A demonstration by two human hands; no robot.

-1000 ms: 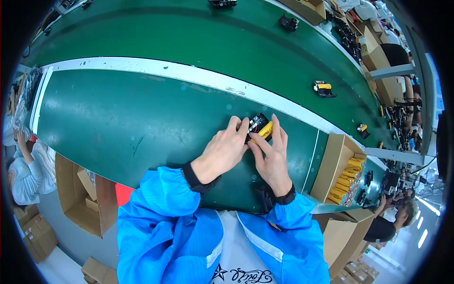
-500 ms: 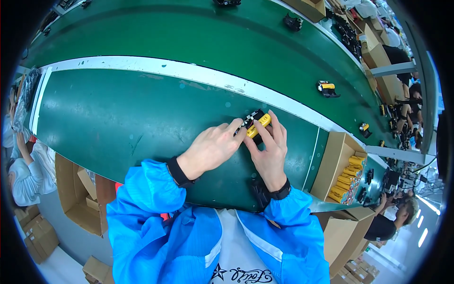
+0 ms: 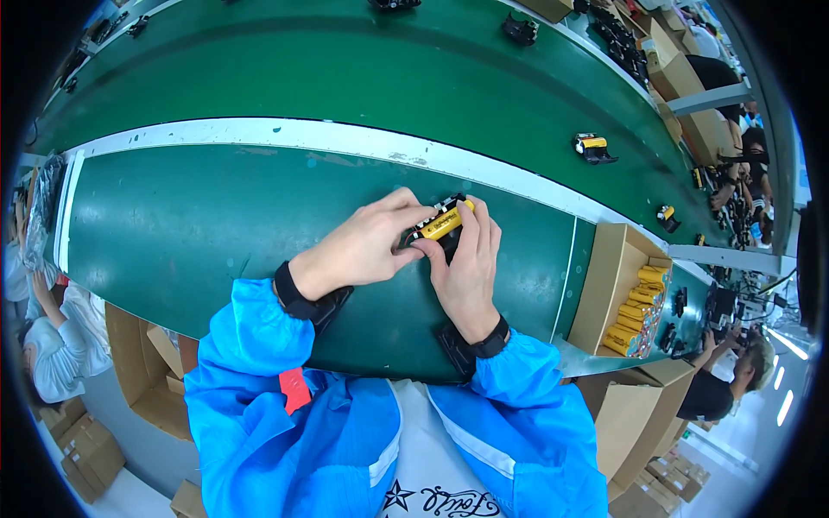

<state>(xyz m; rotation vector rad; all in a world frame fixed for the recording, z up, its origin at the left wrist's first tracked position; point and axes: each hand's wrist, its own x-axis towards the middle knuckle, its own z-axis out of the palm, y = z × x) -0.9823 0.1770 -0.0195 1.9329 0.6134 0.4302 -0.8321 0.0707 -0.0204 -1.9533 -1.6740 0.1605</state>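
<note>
A yellow cylindrical battery (image 3: pixel 444 224) lies along a black plastic housing (image 3: pixel 451 204), both held just above the green bench between my hands. My left hand (image 3: pixel 367 237) is closed on the housing's left end, thumb and fingertips pressed to it. Closed as well, my right hand (image 3: pixel 469 268) has its fingers over the battery's right end and its thumb at the near side. Fingers hide parts of the housing. Under my right wrist sits a black plastic part (image 3: pixel 455 348), partly covered by the sleeve.
An open cardboard box (image 3: pixel 596 298) to the right holds several yellow batteries (image 3: pixel 641 304). Beyond the white ledge (image 3: pixel 337 136), a green belt (image 3: pixel 345 78) carries black housings, one with a yellow battery (image 3: pixel 592 147). More cartons (image 3: pixel 142 371) stand at the left; co-workers are at both sides.
My hands have shifted slightly left with the battery and housing. The battery now lies closer against the housing, and my left thumb has come to its near end.
</note>
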